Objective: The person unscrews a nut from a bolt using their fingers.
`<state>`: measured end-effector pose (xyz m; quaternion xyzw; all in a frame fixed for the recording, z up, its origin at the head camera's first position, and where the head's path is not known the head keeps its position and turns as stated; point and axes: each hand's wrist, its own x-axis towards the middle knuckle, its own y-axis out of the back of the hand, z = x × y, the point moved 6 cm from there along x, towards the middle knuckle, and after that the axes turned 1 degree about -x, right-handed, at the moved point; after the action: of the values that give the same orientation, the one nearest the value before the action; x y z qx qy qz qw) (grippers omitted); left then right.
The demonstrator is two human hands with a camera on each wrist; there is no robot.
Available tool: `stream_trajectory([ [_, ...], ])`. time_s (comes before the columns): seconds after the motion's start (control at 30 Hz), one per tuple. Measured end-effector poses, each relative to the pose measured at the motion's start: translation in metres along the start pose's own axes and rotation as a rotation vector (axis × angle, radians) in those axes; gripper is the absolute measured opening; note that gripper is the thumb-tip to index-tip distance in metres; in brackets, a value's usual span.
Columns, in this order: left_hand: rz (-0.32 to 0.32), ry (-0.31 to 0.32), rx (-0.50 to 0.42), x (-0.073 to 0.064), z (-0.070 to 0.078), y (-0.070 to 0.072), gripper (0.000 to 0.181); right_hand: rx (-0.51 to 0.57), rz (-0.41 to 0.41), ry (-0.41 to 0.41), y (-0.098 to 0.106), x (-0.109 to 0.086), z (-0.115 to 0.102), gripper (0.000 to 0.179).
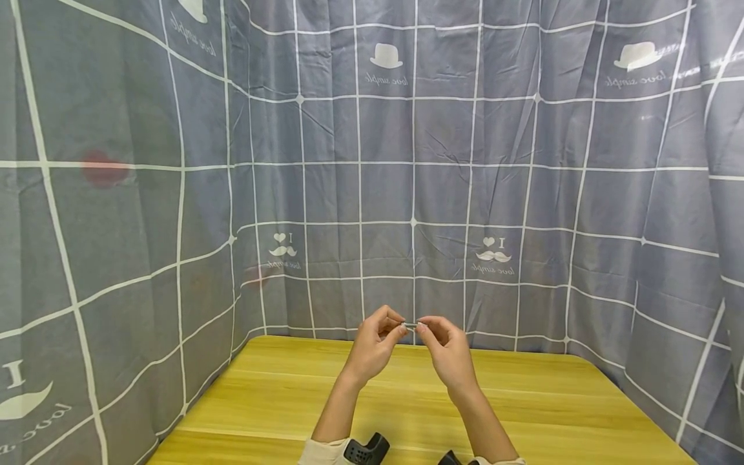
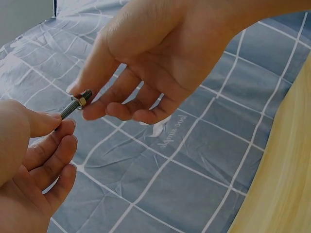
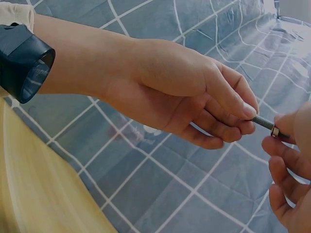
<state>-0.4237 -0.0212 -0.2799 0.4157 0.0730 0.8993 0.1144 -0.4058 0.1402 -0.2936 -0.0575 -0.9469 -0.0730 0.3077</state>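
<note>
A grey threaded bolt (image 2: 68, 110) is held up between both hands, above the far part of the table in the head view. My left hand (image 1: 371, 349) pinches one end between thumb and fingertips, hiding whatever head it may have. Near the other end sits a small brass-coloured nut (image 2: 82, 101), with the bolt's tip poking out beyond it. My right hand (image 1: 454, 360) has its thumb and index finger on either side of this nut, pinching it. The right hand's other fingers (image 2: 146, 115) are loosely bent and apart from the bolt.
A yellow wood-grain table (image 1: 261, 400) lies below the hands. Grey curtains (image 1: 383, 194) with white grid lines surround it at the back and sides. Black wrist cameras (image 1: 367, 449) sit at both cuffs.
</note>
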Motion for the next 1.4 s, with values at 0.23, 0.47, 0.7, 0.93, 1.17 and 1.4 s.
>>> stream_trajectory([
  [0.23, -0.002, -0.017, 0.016, 0.0007, -0.0008, 0.0002, 0.003, 0.012, -0.01, 0.011, -0.0005, 0.0005, -0.0016, 0.024],
  [0.47, -0.012, -0.009, 0.027, 0.0019, -0.0005, 0.0, 0.007, 0.009, -0.002, 0.003, 0.0006, 0.0008, -0.0003, 0.023],
  [0.7, -0.004, -0.013, 0.033, 0.0018, 0.0, 0.0009, 0.004, -0.003, 0.005, 0.018, 0.0009, 0.0013, -0.0019, 0.023],
  [0.93, -0.001, -0.01, 0.025, 0.0016, -0.0004, 0.001, 0.004, 0.006, 0.014, 0.018, 0.0012, 0.0011, -0.0017, 0.018],
  [1.17, -0.001, -0.012, 0.022, 0.0009, -0.0006, 0.001, 0.005, -0.008, 0.012, 0.011, 0.0011, 0.0005, -0.0015, 0.025],
  [1.4, -0.002, -0.017, 0.028, -0.0004, 0.0013, 0.0013, 0.007, 0.009, 0.019, 0.01, 0.0013, 0.0004, -0.0002, 0.018],
])
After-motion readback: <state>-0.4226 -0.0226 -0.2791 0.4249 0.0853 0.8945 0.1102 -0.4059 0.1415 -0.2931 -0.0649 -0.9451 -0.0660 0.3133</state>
